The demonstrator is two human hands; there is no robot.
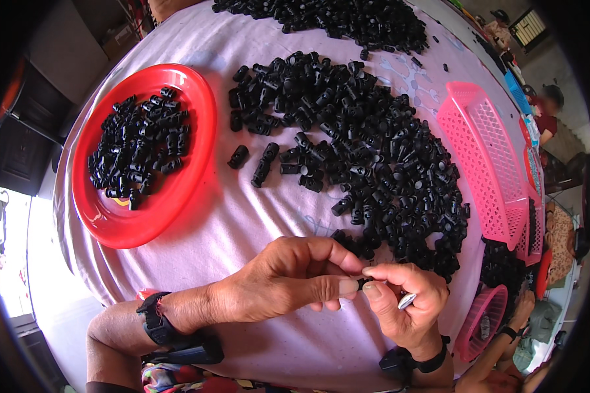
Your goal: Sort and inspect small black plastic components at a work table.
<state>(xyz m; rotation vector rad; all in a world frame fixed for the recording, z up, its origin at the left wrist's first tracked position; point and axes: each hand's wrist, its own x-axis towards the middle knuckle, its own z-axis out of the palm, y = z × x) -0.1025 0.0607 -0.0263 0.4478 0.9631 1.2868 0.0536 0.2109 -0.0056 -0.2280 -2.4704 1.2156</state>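
Observation:
My left hand point(288, 278) and my right hand point(406, 298) meet fingertip to fingertip near the front of the table. Between them, both pinch a small black plastic piece point(364, 281), mostly hidden by the fingers; it looks like a cord lock part. A silvery metal piece point(406, 301) shows at my right hand's fingers; whether it is a ring or a tool I cannot tell. Just beyond my hands spreads a big heap of black cord locks point(387, 177). A few cord locks point(265, 164) lie apart at its left side.
A red oval tray point(206, 141) at the left holds more cord locks. Another black heap point(347, 23) lies at the far edge. Pink plastic baskets point(482, 150) line the right side of the pink cloth point(229, 216). At the lower right another person's arm point(505, 337) reaches in beside a pink basket point(469, 334).

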